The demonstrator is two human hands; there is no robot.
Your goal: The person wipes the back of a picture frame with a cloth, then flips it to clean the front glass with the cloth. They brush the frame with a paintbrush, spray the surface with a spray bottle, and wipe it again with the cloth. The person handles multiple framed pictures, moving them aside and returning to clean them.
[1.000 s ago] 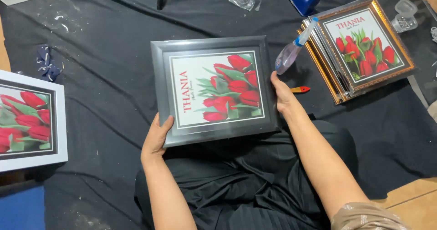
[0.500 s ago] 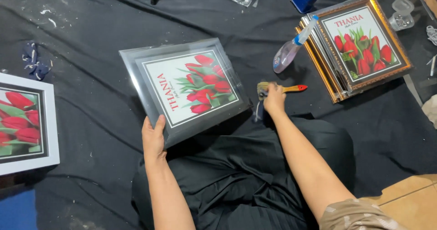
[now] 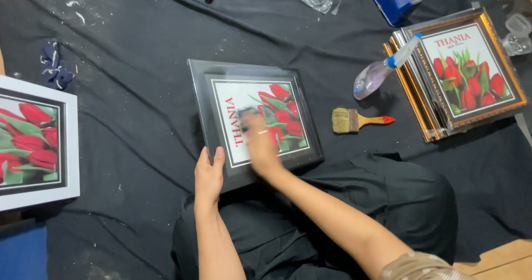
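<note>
A dark-framed tulip picture (image 3: 252, 122) rests tilted on the seated person's lap, over a black cloth (image 3: 138, 64). It looks rigid, fairly light, with a slick, breakable glazed face, best held by its edges. The left hand (image 3: 209, 175) pinches the lower left edge, thumb on top. The right hand (image 3: 259, 141), blurred, lies flat on the glass, gripping nothing. A paintbrush (image 3: 360, 120) lies near, to the right.

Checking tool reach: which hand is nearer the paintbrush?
Right. The right hand lies on the framed picture's glass, left of the paintbrush; the left hand grips the frame's near edge, farther away.
</note>
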